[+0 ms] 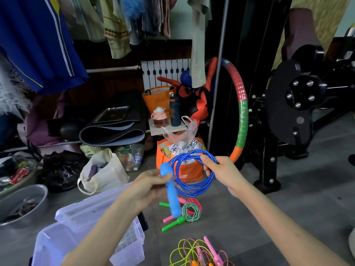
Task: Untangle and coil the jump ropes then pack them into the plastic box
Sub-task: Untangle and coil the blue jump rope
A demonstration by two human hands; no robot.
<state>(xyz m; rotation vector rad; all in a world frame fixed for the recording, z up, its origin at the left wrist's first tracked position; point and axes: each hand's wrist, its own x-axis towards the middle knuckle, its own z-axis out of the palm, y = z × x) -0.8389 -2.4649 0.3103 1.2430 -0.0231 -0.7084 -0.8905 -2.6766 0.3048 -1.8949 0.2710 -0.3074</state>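
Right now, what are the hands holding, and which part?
The left hand grips the blue handle near its top; the right hand pinches the coiled blue rope at the loops' upper right.

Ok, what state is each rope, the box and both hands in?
Blue rope, coiled, held up.
Left hand, gripping the blue handle.
Right hand, gripping the blue rope.
Box, open.
Green rope, coiled on the floor.
Yellow rope, tangled.
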